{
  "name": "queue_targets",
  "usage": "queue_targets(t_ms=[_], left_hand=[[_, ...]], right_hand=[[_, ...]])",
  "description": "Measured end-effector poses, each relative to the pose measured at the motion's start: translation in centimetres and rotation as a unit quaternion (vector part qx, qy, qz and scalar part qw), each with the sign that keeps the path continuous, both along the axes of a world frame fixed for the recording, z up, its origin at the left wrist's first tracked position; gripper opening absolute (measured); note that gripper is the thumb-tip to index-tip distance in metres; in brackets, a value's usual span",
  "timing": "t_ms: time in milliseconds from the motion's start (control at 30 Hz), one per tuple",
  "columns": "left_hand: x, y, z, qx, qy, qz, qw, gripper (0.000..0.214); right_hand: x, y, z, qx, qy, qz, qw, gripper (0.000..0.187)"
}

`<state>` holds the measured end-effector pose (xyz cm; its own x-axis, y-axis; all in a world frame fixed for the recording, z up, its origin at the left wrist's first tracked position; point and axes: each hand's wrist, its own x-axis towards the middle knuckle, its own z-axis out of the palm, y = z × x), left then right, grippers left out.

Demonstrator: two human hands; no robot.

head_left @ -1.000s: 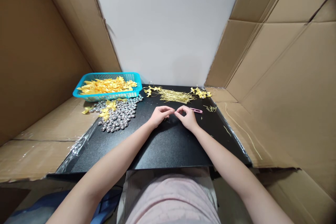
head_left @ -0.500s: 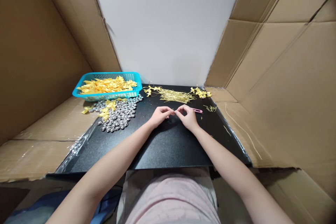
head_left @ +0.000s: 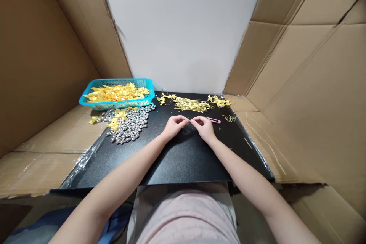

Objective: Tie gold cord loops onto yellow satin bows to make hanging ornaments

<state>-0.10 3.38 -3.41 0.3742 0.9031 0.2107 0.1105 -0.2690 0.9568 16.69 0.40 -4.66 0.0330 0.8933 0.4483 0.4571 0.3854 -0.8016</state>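
Above the middle of the black table, my left hand point(head_left: 175, 126) is closed in a pinch, thumb against forefinger. Facing it, my right hand point(head_left: 203, 127) pinches in the same way, the fingertips of both hands almost meeting. A thin yellowish strand point(head_left: 189, 120) shows faintly between them; most of it is hidden by the fingers. Partly behind my right hand lies a pink-handled tool point(head_left: 214, 120). Just beyond the hands is a pile of gold wire ties point(head_left: 191, 104).
Left on the black table point(head_left: 183, 164) lie many silver beads point(head_left: 128, 131) with some yellow bows point(head_left: 113, 124). A turquoise basket point(head_left: 117, 103) holds more yellow bows. Finished-looking bow pieces point(head_left: 219, 101) and loose strand scraps point(head_left: 230, 118) lie right. Cardboard walls point(head_left: 309, 84) flank the table.
My fingers have shifted slightly, with both hands staying pinched together at the same place. Nothing else on the table has moved.
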Motion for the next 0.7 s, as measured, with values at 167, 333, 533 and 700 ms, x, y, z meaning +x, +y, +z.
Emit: queue_targets(t_ms=[167,333,533,700], left_hand=[[0.1,-0.2,0.1,-0.001,-0.033,0.02,0.999,0.027],[0.1,0.0,0.0,-0.006,-0.054,0.034,0.998,0.027],[0.1,0.1,-0.1,-0.014,-0.033,0.023,0.999,0.023],[0.0,0.1,-0.1,-0.013,-0.012,0.018,1.0,0.023]], right_hand=[[0.0,0.0,0.1,0.012,-0.011,-0.004,1.0,0.022],[-0.2,-0.5,0.8,0.038,-0.015,-0.001,0.999,0.024],[-0.4,-0.7,1.1,0.047,-0.005,-0.005,0.999,0.021],[-0.4,-0.7,1.2,0.047,0.001,-0.008,0.999,0.017]])
